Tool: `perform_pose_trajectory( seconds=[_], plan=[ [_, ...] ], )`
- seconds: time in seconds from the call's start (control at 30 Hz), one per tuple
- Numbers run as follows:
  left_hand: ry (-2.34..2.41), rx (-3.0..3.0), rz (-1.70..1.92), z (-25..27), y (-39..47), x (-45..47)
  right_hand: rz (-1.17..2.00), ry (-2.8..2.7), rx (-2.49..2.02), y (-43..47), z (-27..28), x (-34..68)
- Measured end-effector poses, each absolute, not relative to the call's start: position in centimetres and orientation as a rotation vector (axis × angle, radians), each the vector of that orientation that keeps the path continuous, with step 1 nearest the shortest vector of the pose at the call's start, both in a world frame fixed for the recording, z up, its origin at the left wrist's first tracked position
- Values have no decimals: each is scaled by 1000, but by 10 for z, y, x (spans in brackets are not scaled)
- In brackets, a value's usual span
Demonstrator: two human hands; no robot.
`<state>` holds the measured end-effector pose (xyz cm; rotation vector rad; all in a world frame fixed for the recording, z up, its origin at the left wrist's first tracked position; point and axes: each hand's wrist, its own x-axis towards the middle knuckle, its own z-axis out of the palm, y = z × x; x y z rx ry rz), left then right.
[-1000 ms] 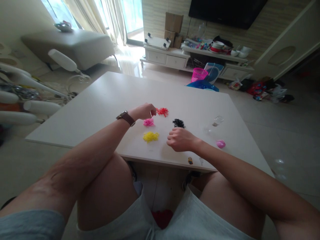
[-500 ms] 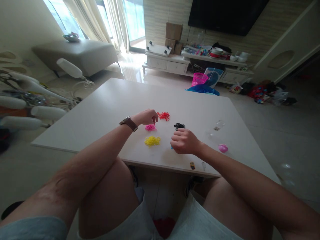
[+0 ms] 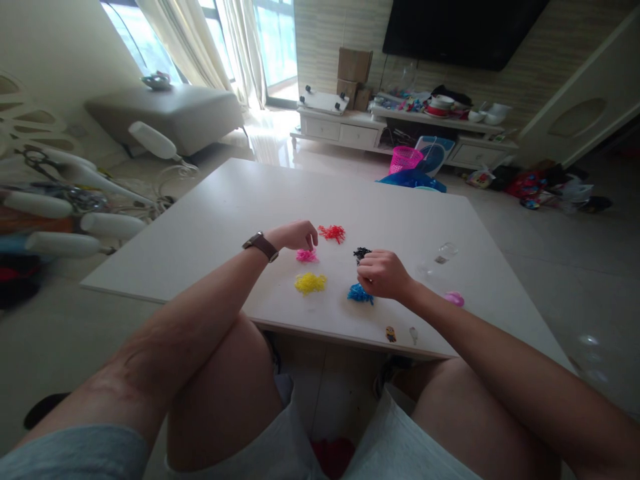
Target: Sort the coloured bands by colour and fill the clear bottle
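Observation:
Small piles of thin, rubber-band-like pieces lie on the white table, sorted by colour. My left hand, with a brown-strapped watch on its wrist, is closed with fingertips pointing down beside the pink pile. The red pile lies just beyond it, and the yellow pile is nearer me. My right hand is closed in a fist above the blue pile, partly covering the black pile. Whatever either hand holds is too small or hidden to make out.
To the right are a clear plastic container and a pink object. A small yellow-and-blue figure and a small clear piece lie near the front edge. A blue plastic sheet shows beyond the far edge.
My right hand has moved away from me and slightly right, uncovering much of the blue pile. My left hand has barely shifted beside the pink pile. The whole view has moved a little.

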<state>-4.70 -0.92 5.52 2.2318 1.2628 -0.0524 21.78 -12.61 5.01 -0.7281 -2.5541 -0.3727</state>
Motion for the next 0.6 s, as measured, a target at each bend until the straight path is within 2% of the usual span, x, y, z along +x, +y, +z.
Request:
perform_pose_trajectory(
  seconds=[0.6],
  plan=[
    [1240,2249,-24,54,-8,-48,-329,-2553,-735,-126,48,219]
  ],
)
